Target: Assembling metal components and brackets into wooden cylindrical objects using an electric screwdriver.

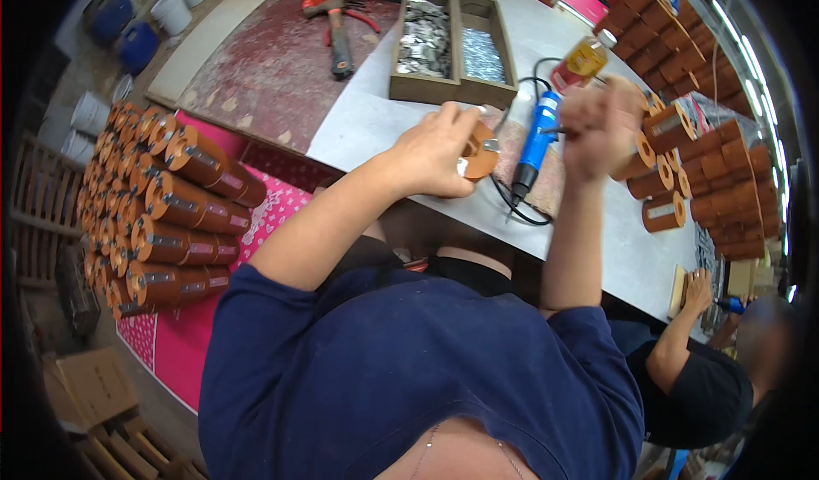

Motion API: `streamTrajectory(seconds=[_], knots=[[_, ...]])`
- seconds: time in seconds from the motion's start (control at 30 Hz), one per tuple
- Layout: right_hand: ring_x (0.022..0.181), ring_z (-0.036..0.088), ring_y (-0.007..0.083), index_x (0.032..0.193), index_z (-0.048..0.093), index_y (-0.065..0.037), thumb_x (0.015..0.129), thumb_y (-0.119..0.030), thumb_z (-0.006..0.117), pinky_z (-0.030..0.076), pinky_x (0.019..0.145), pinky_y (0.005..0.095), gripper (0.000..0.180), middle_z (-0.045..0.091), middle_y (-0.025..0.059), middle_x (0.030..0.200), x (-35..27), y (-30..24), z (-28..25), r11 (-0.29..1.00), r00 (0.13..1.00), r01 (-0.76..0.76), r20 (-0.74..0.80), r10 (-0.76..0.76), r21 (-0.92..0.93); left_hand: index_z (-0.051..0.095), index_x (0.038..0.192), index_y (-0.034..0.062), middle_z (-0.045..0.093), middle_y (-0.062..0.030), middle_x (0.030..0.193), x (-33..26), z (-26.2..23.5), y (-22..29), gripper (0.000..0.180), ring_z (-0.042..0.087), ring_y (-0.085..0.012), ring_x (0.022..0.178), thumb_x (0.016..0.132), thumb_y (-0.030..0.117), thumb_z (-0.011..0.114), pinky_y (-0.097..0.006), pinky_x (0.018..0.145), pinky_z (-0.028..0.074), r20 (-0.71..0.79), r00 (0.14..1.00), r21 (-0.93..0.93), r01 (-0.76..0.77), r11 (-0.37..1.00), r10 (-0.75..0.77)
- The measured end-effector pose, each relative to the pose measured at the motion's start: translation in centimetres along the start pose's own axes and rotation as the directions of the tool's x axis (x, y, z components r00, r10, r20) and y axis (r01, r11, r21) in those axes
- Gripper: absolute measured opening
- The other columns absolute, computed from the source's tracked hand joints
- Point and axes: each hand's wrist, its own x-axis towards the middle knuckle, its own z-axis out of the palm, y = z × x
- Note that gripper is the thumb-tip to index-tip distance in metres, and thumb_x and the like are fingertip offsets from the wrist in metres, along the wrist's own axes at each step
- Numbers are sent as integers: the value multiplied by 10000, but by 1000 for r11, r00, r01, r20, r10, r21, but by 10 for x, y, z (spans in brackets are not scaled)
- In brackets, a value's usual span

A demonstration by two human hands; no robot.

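Observation:
My left hand (433,145) is wrapped round a short orange-brown cylinder (479,162) with a hollow end and a small silver metal piece on it. Raised to the right, my right hand (601,130) is smeared by motion, so its fingers and anything in them cannot be made out. Between the two hands, a blue electric screwdriver (537,139) lies on a worn cloth (546,192), its tip pointing toward me. Just beyond my left hand stands a two-part wooden box (418,90), with flat metal pieces (426,40) on one side and small shiny screws or nails (483,53) on the other.
Finished-looking brown cylinders (183,224) are piled at my left on pink cloth. More cylinders (664,211) stack up on the right. A hammer (339,45) lies at the far left, and a bottle of yellow liquid (583,60) stands behind my right hand. A co-worker (699,378) sits at right.

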Motion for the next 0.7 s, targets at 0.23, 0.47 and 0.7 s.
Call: streamTrajectory(seconds=[0.23,0.47,0.7], knots=[[397,248,61,796,480,-10,905,-197,361,223,384,211,247,251,-26,469,-26,-57,-59,996,993,-90,-82,89,-11,362,1164,-11,457,-189,959,-47,-38,16,782,501,-328,827,501,225,703,-366,722,440,-158,986,-180,16,984,-46],[434,259,63,848,478,-23,910,-194,368,223,414,203,213,287,-27,520,-29,-32,-65,988,988,-151,-35,152,17,338,1234,61,414,-167,1174,-214,-138,38,911,418,-275,1106,454,219,782,-345,925,349,-443,651,-136,631,764,-616],[437,224,63,877,482,-21,908,-181,372,221,420,199,197,267,-34,516,-33,-11,-30,973,975,-222,21,221,64,334,1230,27,424,-221,1172,-411,-156,6,947,434,-323,1084,417,258,761,-353,921,368,-649,-94,-276,954,118,-755]])
